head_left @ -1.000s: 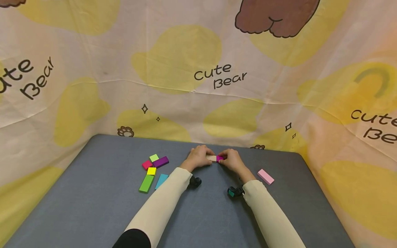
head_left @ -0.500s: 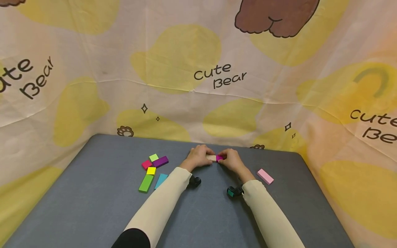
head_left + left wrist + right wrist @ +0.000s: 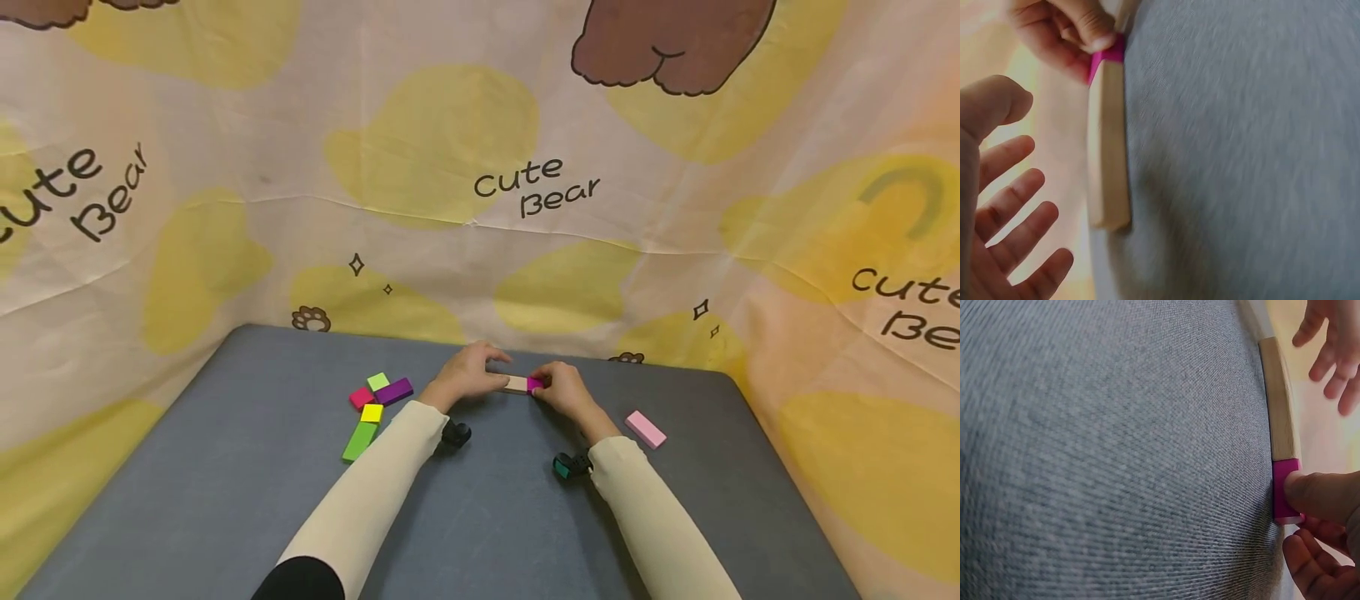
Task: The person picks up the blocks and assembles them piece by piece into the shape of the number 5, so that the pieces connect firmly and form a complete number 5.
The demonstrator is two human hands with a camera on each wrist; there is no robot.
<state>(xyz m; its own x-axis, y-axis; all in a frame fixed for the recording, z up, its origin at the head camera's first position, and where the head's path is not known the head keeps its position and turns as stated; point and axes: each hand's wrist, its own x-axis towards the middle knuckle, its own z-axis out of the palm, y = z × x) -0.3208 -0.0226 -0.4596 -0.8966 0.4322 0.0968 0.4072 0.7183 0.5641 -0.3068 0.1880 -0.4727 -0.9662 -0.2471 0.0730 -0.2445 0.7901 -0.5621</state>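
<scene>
A plain wooden block (image 3: 1109,144) lies on the grey table near its back edge, end to end with a short magenta block (image 3: 1284,487). My right hand (image 3: 567,390) pinches the magenta block, thumb on its near face and fingers behind. Beside the wooden block's other end, my left hand (image 3: 468,372) is off it, thumb and fingers spread apart with nothing between them, as the left wrist view (image 3: 1010,206) shows.
To the left lie a lime block (image 3: 378,381), a purple block (image 3: 394,392), a red block (image 3: 361,398), a yellow block (image 3: 372,413) and a green block (image 3: 360,442). A pink block (image 3: 646,429) rests at the right. A printed curtain (image 3: 420,167) hangs behind the table.
My left hand has let go of the wooden block and moved slightly left, its fingers spreading. The left sleeve now covers the blue block. My right hand stays on the magenta block.
</scene>
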